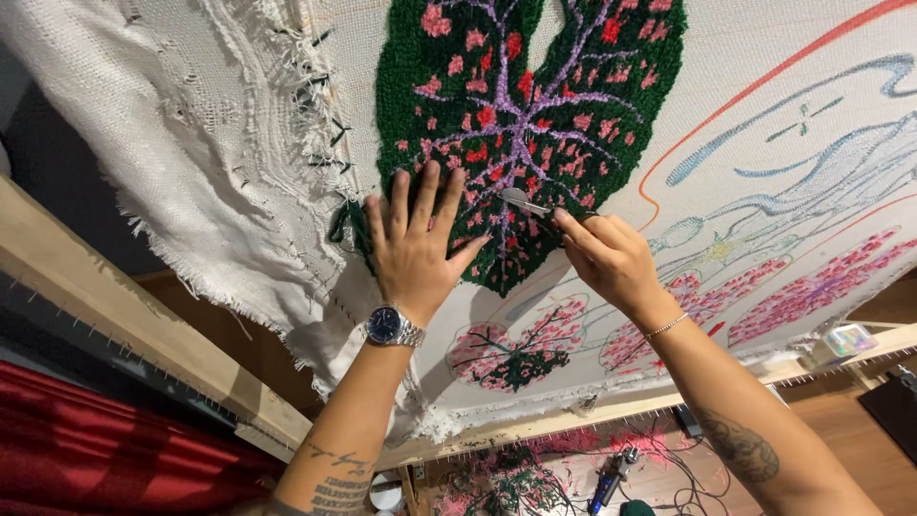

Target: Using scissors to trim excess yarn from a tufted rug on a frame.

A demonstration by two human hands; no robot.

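Pressing flat with the left hand point(413, 239), fingers spread wide, on the near left edge of the tufted green leaf with pink spots and purple veins point(521, 115), stretched on white backing cloth point(239, 172) over a wooden frame point(124, 325); pinching small silver scissors point(523, 203) in the right hand point(607, 256), blades touching the pile just right of the left fingertips

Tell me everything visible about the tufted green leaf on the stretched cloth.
The tufted leaf is dark green pile with purple branching veins and pink-red flecks, heart-shaped, worked into white cloth stretched on a wooden frame. The left hand lies flat on its lower edge; the right hand holds small scissors against it.
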